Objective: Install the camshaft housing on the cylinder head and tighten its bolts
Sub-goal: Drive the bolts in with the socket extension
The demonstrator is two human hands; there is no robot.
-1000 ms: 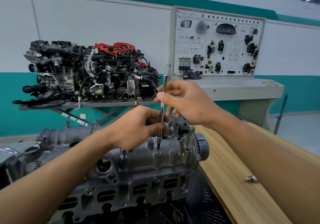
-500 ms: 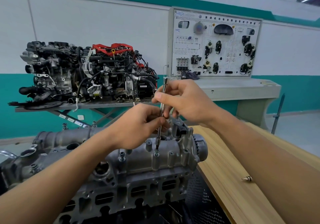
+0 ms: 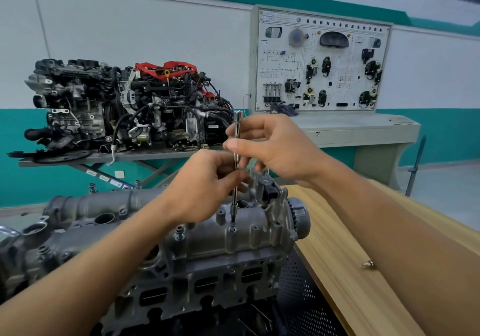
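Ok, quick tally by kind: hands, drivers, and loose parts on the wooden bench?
Hands (left hand, right hand): 2
Slim chrome socket driver: 1
Small silvery loose part on light wooden bench: 1
Total: 4

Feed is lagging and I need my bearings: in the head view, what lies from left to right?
Assembled engine → left hand → extension bar → right hand → small metal part on the wooden bench. The camshaft housing spans under the hands, so I leave it out.
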